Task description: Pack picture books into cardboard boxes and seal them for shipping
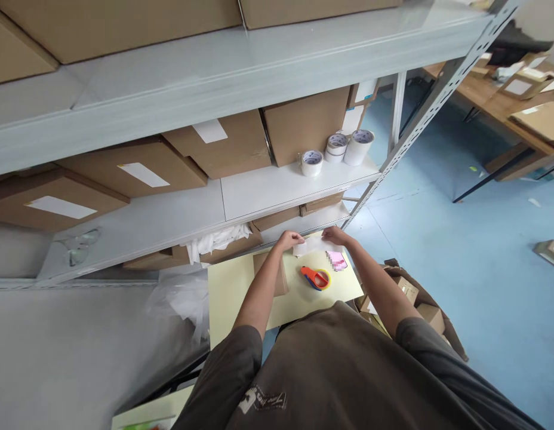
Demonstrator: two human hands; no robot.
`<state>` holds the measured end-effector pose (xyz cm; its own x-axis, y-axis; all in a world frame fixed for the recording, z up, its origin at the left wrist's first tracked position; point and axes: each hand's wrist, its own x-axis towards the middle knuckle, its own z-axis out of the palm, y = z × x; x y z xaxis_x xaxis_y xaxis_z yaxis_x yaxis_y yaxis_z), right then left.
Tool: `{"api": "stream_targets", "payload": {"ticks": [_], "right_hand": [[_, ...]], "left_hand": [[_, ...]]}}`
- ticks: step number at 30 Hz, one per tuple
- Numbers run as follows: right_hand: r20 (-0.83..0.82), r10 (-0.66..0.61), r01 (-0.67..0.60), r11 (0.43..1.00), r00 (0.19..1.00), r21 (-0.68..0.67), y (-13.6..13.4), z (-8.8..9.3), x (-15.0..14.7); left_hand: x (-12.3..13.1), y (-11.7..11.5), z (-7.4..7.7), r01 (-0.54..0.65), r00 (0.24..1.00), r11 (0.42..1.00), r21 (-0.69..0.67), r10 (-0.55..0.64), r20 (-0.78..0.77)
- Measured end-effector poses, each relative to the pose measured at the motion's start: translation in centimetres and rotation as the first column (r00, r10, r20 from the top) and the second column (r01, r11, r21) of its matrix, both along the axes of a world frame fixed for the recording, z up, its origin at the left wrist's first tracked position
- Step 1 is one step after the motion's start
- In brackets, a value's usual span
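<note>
My left hand (289,240) and my right hand (336,235) both pinch the ends of a white paper sheet (313,245) held over the far edge of a pale yellow table (232,292). A small brown cardboard box (280,276) lies under my left forearm. An orange tape dispenser with a yellow roll (316,278) rests on the table just in front of the sheet. A pink item (336,261) lies to its right.
A grey metal shelf rack (259,191) stands behind the table with cardboard boxes and three tape rolls (344,148). A bin of small boxes (415,298) sits at my right on the blue floor. A wooden desk (505,101) stands far right.
</note>
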<state>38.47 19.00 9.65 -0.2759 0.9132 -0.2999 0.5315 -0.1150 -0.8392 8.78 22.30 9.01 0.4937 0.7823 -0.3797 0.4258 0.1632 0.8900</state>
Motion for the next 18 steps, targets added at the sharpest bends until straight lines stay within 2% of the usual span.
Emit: {"api": "stream_targets", "payload": {"ticks": [3,5,9,11,14,18], "right_hand": [[-0.123,-0.098,0.095,0.995,0.988,-0.029,-1.0,0.5,1.4],[-0.207,-0.108,0.101,0.994,0.972,-0.048,-1.4,1.4,1.1],[-0.271,-0.019,0.003,0.998,0.962,-0.057,-1.5,3.9,-1.5],[-0.259,0.044,-0.054,0.998,0.965,-0.032,-1.4,5.3,-3.0],[-0.192,0.134,-0.129,0.991,0.972,0.036,-1.2,7.0,-5.1],[-0.092,0.26,-0.248,0.96,0.961,0.13,-1.0,8.6,-9.8]], "left_hand": [[-0.5,-0.3,-0.7,-0.078,0.997,0.997,-0.002,0.078,0.003],[0.4,-0.7,-1.1,-0.131,0.991,0.991,-0.008,0.131,0.018],[3.1,-1.6,-0.9,-0.276,0.96,0.957,0.089,0.272,0.061],[2.9,-2.3,0.0,-0.336,0.942,0.93,0.152,0.329,0.072],[-0.3,-3.7,2.2,-0.324,0.943,0.933,0.158,0.305,0.13],[-6.3,-7.2,4.8,-0.092,0.975,0.994,0.061,0.078,0.206]]}}
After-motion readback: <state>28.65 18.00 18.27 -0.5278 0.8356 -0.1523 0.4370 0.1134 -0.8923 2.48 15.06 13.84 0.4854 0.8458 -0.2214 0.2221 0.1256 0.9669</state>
